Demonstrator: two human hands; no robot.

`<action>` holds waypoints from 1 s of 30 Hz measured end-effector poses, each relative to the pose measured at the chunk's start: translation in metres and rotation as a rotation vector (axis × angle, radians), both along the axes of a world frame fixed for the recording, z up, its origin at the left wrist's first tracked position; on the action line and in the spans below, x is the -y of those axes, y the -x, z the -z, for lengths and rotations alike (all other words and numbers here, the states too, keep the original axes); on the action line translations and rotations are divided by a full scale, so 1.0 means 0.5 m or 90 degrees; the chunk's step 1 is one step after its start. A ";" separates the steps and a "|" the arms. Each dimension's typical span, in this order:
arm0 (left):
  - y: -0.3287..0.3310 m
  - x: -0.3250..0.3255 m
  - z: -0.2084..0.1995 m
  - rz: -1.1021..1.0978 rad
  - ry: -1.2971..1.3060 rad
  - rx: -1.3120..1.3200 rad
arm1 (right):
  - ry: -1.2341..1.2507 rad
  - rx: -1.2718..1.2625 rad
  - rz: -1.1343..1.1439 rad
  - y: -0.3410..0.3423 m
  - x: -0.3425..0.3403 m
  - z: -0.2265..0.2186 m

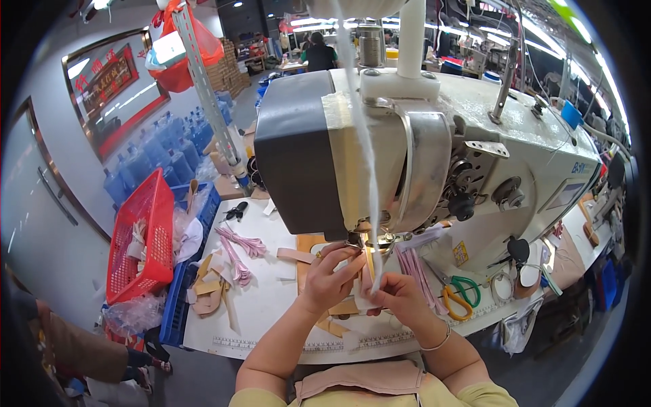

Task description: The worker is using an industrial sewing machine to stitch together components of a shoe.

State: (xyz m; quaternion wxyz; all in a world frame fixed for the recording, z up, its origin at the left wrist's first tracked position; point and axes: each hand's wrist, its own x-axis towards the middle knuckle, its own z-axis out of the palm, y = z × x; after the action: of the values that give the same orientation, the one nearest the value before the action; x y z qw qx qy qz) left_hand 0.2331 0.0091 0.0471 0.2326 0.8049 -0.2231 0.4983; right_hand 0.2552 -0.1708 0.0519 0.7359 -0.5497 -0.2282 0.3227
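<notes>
L hand (pixel 330 277): I saw it closed in a pinch on the small pale strap piece (pixel 361 283), fingertips up close under the needle area (pixel 358 241) of the sewing machine (pixel 434 156).
R hand (pixel 400 295): also pinched narrow on the same strap piece, from the right side, thumb and forefinger together; a thin bracelet (pixel 434 342) sat at the wrist.
Strap piece: it was held between both hands, just in front of the presser foot, above the white table (pixel 271 319). If it touched the foot already, I could not tell.
Risk 1: L fingertips were very near the needle. In my judgement, if the machine ran w/ the fingers there, a prick was possible.
Risk 2: a white tape (pixel 363 136) hung down from above, across the machine face to the hands. I think it could catch in the fingers or pull the piece crooked.
Risk 3: piece was small, grip was only at fingertips, so it could slip or go in skewed.
Pose: both forearms came up from the lower edge, elbows apart, wrists bent inward, hands almost touching.
Around: scissors w/ green and orange handles (pixel 461 295) lay right of the R hand; pink strap bundles (pixel 241 247) left on the table; tan cut pieces (pixel 207 288) near the table edge; red basket (pixel 142 237) farther left.
</notes>
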 end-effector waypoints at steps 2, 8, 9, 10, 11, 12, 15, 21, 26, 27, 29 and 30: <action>0.004 -0.001 0.004 -0.003 -0.004 -0.002 | -0.017 -0.025 0.001 -0.008 -0.005 0.000; 0.014 0.002 -0.010 -0.015 -0.009 -0.018 | -0.026 0.013 0.009 -0.020 -0.011 -0.001; 0.014 0.002 -0.013 -0.011 -0.009 -0.019 | -0.043 0.016 0.016 -0.027 -0.014 -0.002; 0.015 0.003 -0.015 0.004 0.044 -0.044 | -0.043 0.015 0.020 -0.032 -0.016 -0.007; 0.015 0.004 -0.016 0.020 0.096 -0.070 | -0.012 0.028 0.042 -0.036 -0.018 -0.012; 0.009 0.012 -0.012 0.031 0.225 -0.051 | 0.018 0.042 0.061 -0.038 -0.022 -0.014; 0.031 0.009 -0.008 0.141 0.573 -0.483 | 0.008 0.039 0.083 -0.033 -0.026 -0.015; 0.036 0.021 -0.029 0.182 0.622 -0.629 | 0.104 0.318 0.181 -0.026 -0.004 0.002; 0.042 0.027 -0.025 0.228 0.650 -0.636 | 0.072 0.620 0.256 -0.026 0.005 -0.021; 0.042 0.026 -0.025 0.229 0.650 -0.634 | 0.085 0.754 0.311 -0.029 0.002 -0.024; 0.042 0.023 -0.026 0.260 0.672 -0.659 | 0.095 0.890 0.366 -0.039 0.002 -0.027; 0.043 0.024 -0.026 0.260 0.671 -0.656 | 0.077 0.957 0.340 -0.046 0.005 -0.026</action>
State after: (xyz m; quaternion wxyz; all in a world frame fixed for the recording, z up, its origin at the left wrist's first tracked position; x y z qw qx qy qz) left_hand 0.2116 -0.0028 0.0603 0.7479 0.6610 0.0368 0.0474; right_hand 0.2784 -0.1734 0.0650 0.4063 -0.6952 -0.5059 -0.3093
